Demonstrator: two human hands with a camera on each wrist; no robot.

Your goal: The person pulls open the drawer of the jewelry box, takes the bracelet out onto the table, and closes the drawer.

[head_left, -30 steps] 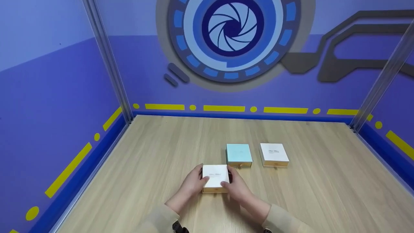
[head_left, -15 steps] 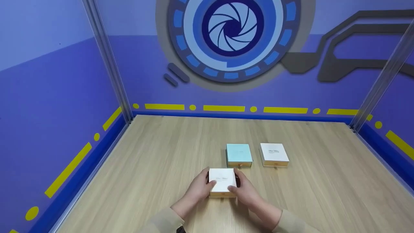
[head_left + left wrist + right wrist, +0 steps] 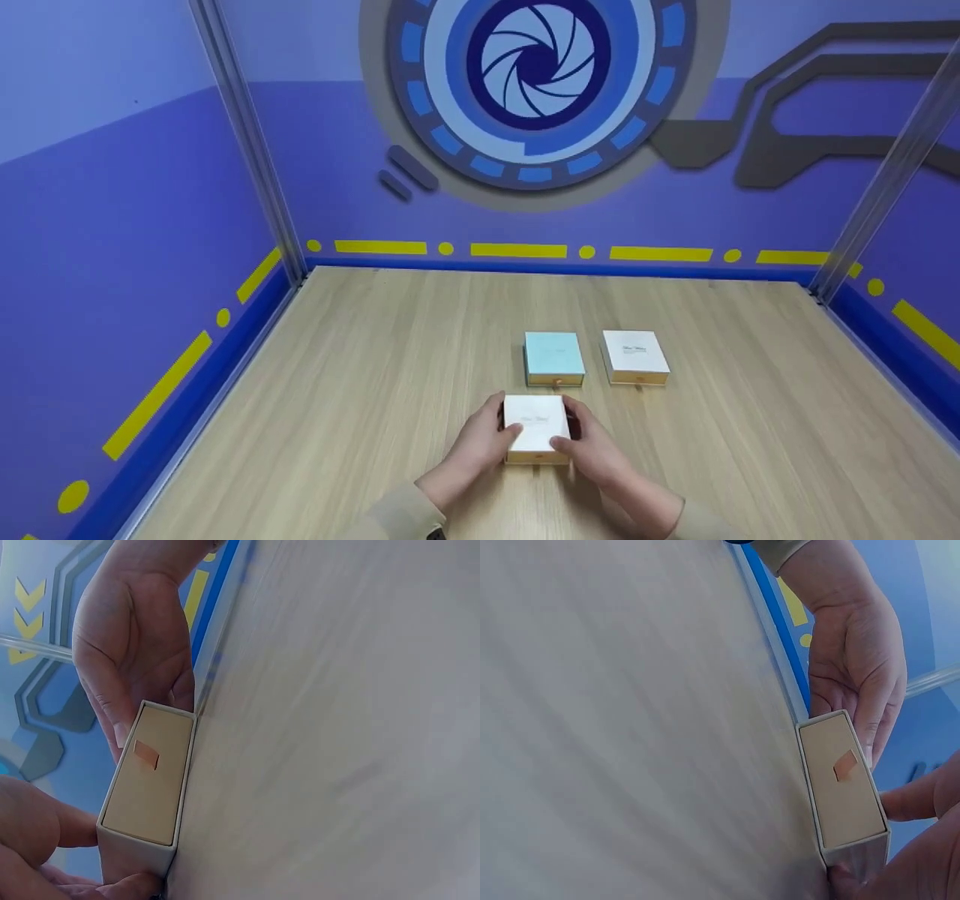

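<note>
A small white drawer box (image 3: 537,426) with faint print on its lid is held between both hands near the front of the table. My left hand (image 3: 481,442) grips its left side, thumb on the lid. On the opposite side my right hand (image 3: 598,448) grips it the same way, thumb near the front right corner. The tan drawer front (image 3: 150,774) faces me, pushed in flush, with a small orange ribbon tab (image 3: 844,765) sticking out. In both wrist views the box's lower edge is right at the tabletop. Fingers behind the box are partly hidden.
Just beyond the hands lies a light blue drawer box (image 3: 554,354). A second white drawer box (image 3: 635,352) lies to its right. The wooden table (image 3: 360,360) is enclosed by blue printed walls (image 3: 150,225) at the back and sides.
Both hands have shifted right and slightly toward me, carrying the white drawer box with them. The two other boxes have stayed in place.
</note>
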